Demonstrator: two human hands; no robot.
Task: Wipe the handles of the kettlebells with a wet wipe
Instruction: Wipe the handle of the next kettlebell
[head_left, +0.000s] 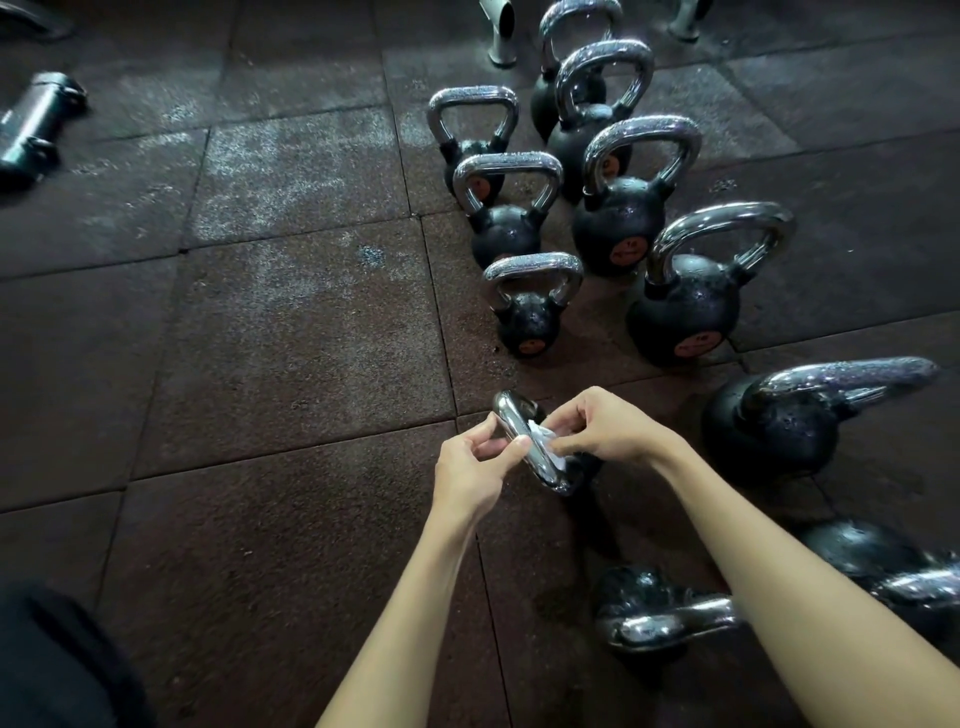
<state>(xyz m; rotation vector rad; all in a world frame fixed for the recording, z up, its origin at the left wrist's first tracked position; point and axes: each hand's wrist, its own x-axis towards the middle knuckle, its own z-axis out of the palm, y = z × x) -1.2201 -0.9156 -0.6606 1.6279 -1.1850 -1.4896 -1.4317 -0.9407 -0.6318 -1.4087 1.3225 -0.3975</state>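
Kettlebell handle, low on the floor nearest the person, is pinched steady by the left hand while the right hand pinches a bunched wet wipe against it; best wrap the wipe fully round.

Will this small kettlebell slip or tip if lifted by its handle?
Likely slippery: the chrome handle looks glossy, and the right hand holds a wet wipe on it. Probably heavy for its size, maybe tippy: the left hand pinches the handle.
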